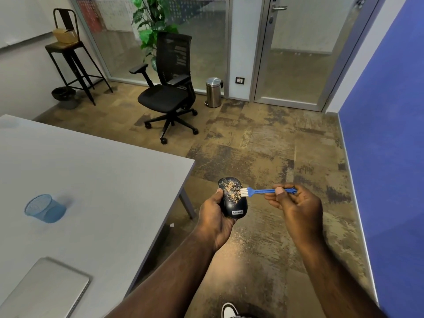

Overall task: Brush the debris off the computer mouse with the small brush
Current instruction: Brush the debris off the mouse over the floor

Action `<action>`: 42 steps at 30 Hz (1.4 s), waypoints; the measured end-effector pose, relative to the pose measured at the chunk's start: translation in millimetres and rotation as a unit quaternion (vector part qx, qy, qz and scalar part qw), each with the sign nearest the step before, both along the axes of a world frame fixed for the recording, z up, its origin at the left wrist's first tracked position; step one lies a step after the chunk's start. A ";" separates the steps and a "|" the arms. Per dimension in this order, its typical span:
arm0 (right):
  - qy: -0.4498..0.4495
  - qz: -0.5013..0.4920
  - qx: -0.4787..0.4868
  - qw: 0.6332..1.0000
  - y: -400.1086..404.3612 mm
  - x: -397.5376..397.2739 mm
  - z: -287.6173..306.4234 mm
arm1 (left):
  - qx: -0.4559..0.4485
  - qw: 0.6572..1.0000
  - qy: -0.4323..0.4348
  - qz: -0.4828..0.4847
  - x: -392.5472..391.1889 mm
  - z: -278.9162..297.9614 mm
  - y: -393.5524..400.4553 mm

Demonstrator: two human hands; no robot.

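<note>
My left hand grips a black computer mouse from its left side, held in the air past the table's corner. Tan debris is scattered over the mouse's upper half. My right hand pinches the handle of a small blue brush that lies level and points left. Its white bristles touch the mouse's right edge, next to the debris.
A grey table fills the left, with a blue mesh cup lying on its side and a shut laptop. A black office chair, a steel bin, a stool and a blue wall stand around the patterned floor.
</note>
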State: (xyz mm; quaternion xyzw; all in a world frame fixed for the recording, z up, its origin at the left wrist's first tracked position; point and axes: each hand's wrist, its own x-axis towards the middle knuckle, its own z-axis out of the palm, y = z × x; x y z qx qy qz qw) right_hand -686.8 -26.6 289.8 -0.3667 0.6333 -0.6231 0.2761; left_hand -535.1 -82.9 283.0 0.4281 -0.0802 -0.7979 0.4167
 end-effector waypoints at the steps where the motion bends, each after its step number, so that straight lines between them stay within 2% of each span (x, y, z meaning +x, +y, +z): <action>1: 0.015 -0.003 0.009 1.000 -1.0 1.4 -1.4 | 0.000 1.000 0.001 -0.003 -0.7 0.5 0.8; 5: 0.018 -0.047 0.027 0.998 -6.4 -3.8 -4.2 | -0.001 1.000 0.000 -0.005 -1.7 1.8 3.4; 8: -0.013 -0.032 0.009 0.999 -4.7 -9.1 -3.3 | -0.001 1.000 -0.005 -0.006 -1.8 2.6 3.6; 11: 0.014 0.004 0.002 1.000 -1.3 -5.0 -2.3 | -0.006 1.000 -0.008 -0.008 -2.6 2.7 3.8; 14: 0.040 -0.022 0.027 0.999 -5.9 -5.3 -2.4 | -0.007 1.000 -0.006 -0.011 -3.6 3.5 4.8; 18: 0.004 -0.022 0.008 1.000 -10.6 -11.6 -0.1 | -0.007 1.000 -0.006 -0.017 -5.0 5.0 5.8; 22: 0.054 -0.006 0.039 0.998 -14.3 -7.7 -1.0 | -0.008 1.000 -0.005 -0.018 -7.2 5.9 6.6; 25: 0.048 -0.034 0.043 0.997 -19.2 -13.2 -0.8 | -0.007 1.000 -0.003 -0.020 -8.0 6.6 7.8; 28: 0.037 -0.007 0.017 0.999 -19.3 -13.6 -1.9 | -0.009 1.000 -0.004 -0.023 -8.3 7.2 8.4; 32: 0.086 -0.024 0.069 0.994 -23.8 -15.5 -7.6 | -0.008 1.000 -0.007 -0.025 -8.6 6.7 9.3; 36: 0.038 -0.008 0.029 0.999 -23.7 -17.7 -2.9 | -0.010 0.999 -0.015 -0.035 -8.3 5.2 10.0; 38: 0.057 0.015 0.036 0.998 -23.5 -12.9 -1.7 | -0.013 0.999 -0.016 -0.037 -8.6 4.1 10.4; 40: 0.089 0.000 0.065 0.994 -26.6 -12.5 -2.6 | -0.011 0.999 -0.015 -0.039 -9.0 2.4 10.8; 42: 0.078 -0.026 0.066 0.994 -28.9 -15.4 -1.7 | -0.011 0.999 -0.015 -0.042 -8.9 0.6 11.2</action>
